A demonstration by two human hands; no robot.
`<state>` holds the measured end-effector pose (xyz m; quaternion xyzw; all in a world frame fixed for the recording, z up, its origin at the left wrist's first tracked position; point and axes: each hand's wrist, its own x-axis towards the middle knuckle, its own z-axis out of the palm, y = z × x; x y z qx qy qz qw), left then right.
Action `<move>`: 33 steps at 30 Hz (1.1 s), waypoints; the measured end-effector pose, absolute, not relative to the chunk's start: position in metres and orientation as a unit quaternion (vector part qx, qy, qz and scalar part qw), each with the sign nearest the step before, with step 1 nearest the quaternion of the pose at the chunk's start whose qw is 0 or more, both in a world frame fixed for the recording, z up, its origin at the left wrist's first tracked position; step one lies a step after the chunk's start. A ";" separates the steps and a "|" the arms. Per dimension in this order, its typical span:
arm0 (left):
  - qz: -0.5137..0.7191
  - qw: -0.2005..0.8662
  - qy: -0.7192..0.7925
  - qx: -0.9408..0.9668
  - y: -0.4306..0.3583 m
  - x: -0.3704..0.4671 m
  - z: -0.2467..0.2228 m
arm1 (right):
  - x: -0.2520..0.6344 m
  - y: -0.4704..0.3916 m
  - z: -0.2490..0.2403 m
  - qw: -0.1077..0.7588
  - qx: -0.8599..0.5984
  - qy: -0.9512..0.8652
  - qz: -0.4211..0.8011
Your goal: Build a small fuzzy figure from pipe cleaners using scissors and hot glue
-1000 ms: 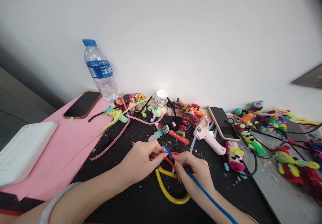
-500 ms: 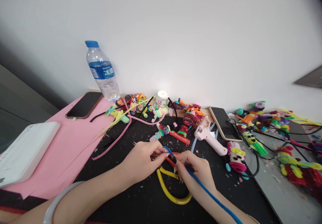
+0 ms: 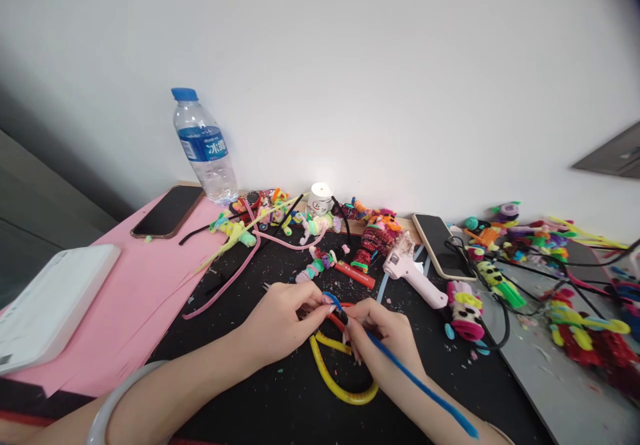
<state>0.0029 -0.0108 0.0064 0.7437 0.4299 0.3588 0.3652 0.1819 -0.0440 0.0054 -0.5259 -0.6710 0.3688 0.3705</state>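
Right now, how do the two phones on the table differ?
The phone on the pink sheet lies far left near the water bottle; the phone by the glue gun lies right of centre.
The left phone has a brownish edge; the right one has a pale edge.
Black cables run beside the right phone; none are near the left one.
Both lie flat, screens dark and facing up, untouched by either hand.

water bottle [image 3: 205, 146] standing at the wall | dark phone [image 3: 167, 211] lying on pink paper [image 3: 125, 285] | glue gun [image 3: 413, 273] resting mid-mat — second phone [image 3: 441, 236] lying just beside
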 end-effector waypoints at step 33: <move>0.342 0.510 0.399 0.682 -0.009 0.003 0.011 | 0.185 -0.037 0.012 0.399 -0.488 -0.516 0.580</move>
